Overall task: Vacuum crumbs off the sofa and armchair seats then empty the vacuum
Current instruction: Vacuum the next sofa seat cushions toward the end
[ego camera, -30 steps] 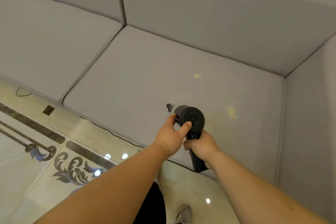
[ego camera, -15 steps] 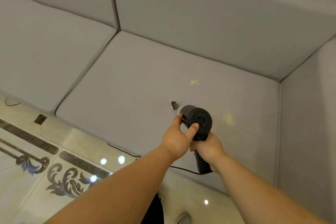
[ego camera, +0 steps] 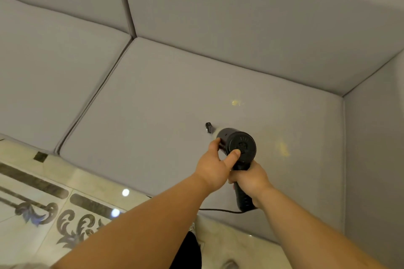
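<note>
1. Two hands on the vacuum [ego camera: 237,148], head view: right hand [ego camera: 249,180] wrapped round the handle to steer, left hand [ego camera: 215,165] cupping the body with its thumb on the rear cap, likely steadying the aim.
2. Nozzle [ego camera: 209,127] is down on the sofa seat [ego camera: 153,116], pointed away; crumbs [ego camera: 235,102] beyond it and more crumbs [ego camera: 283,148] to its right are probably next.
3. Cord [ego camera: 218,210] hangs off the handle's end, over the seat's front edge.
</note>
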